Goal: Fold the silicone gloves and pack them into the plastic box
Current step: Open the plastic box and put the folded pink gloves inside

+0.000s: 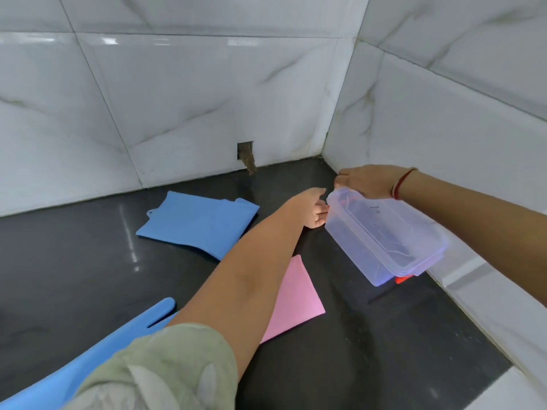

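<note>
Walls (192, 93) behind and right, plastic box (384, 235) before corner, near counter (370, 350) open

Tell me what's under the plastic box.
A small red piece pokes out beneath the near corner of the plastic box, above the dark counter. The box covers the rest of it.

Left forearm (251, 276) covers the pink glove's (296, 303) left side and one corner of the folded blue glove (198, 223). Second blue glove (118, 341): cuff end cut off at the bottom-left edge, partly under the sleeve (154, 371). Right hand (367, 180): fingers hidden behind the far end of the box (381, 235); hold not readable. Left hand (307, 207): fingertips lost against the box's end wall. Lid marking too small to read. Red item (402, 279) mostly hidden under the box, unidentifiable. Brownish matter in the wall opening (246, 153) unclear.
</note>
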`<state>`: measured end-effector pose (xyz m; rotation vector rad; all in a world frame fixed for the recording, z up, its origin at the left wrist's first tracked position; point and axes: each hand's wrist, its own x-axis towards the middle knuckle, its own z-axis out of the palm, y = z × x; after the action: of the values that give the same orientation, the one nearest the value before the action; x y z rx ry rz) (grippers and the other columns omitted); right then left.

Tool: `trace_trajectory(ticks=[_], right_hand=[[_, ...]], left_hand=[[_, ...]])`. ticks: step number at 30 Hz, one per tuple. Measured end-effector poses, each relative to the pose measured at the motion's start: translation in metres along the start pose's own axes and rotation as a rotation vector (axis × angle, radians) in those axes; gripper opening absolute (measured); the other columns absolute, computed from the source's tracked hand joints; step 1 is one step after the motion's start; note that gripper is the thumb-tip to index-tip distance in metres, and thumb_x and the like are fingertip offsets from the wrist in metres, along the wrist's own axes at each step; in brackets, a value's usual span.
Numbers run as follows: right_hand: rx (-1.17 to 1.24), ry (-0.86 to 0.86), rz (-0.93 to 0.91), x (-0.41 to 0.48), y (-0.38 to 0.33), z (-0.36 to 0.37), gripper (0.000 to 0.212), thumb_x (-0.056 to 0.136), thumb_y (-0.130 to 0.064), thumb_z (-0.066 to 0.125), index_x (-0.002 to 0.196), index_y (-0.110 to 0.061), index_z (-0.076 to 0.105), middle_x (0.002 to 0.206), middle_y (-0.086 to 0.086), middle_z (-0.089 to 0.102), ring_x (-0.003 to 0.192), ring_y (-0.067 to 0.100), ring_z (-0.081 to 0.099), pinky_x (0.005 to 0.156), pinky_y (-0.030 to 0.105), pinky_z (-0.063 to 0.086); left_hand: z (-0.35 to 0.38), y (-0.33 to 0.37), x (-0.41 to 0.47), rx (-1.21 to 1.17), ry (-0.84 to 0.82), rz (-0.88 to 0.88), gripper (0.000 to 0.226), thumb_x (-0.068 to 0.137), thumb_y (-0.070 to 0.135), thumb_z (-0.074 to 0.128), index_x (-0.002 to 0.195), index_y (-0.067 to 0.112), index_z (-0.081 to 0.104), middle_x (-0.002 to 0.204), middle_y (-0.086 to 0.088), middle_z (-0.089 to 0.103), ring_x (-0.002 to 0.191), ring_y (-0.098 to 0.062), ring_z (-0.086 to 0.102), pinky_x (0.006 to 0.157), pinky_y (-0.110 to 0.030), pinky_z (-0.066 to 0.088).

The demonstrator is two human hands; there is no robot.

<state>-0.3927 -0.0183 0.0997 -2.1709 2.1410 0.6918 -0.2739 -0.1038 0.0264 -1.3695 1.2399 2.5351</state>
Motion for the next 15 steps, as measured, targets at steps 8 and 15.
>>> trace_trajectory(ticks=[8,15], right_hand=[[0.007,-0.005,0.009,-0.003,-0.001,-0.004,0.035,0.087,0.001,0.053,0.12,-0.012,0.049,0.114,0.01,0.055,0.077,0.018,0.047,0.071,0.021,0.037],[0.082,0.077,0.062,-0.02,0.005,-0.025,0.034,0.09,0.001,0.046,0.122,-0.009,0.049,0.12,0.011,0.052,0.095,0.029,0.058,0.082,0.03,0.044]], left_hand=[[0.019,0.005,0.004,0.125,0.055,-0.009,0.035,0.09,0.009,0.052,0.056,0.011,0.043,0.058,-0.001,0.04,0.05,-0.012,0.035,0.051,-0.019,0.032],[0.018,0.004,0.012,0.094,0.026,0.064,0.035,0.094,0.008,0.05,0.06,0.008,0.043,0.061,-0.004,0.039,0.051,-0.012,0.034,0.051,-0.019,0.03]])
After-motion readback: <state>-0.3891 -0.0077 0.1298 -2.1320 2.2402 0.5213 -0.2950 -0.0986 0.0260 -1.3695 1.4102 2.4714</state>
